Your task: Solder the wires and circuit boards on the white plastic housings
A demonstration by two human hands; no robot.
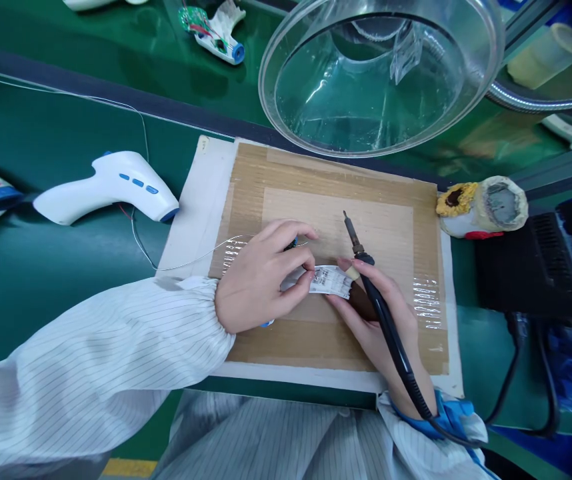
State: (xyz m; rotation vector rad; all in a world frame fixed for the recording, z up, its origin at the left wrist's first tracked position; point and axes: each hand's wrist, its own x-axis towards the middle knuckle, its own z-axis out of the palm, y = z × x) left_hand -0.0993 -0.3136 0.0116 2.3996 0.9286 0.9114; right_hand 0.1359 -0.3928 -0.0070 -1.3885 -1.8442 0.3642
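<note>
My left hand (271,273) is closed in a pinch, thumb and finger meeting at the near end of a white labelled housing (330,281); the palm covers its other part, and what sits between the fingertips is hidden. A thin solder wire (193,261) runs under this hand from the left. In my right hand (391,313) a black soldering iron (383,319) lies with its bare tip pointing up and away from the housing. Fingers of that same hand also touch the housing's right end. A small dark part (292,243) shows between my left fingers.
Beneath my hands lies a cardboard mat (336,343). A white gun-shaped device (116,183) rests to the left, an opened one (213,32) farther back. A clear round hood (381,80) overhangs the back. Right are a flower-decorated jar (486,207) and a black box (541,267).
</note>
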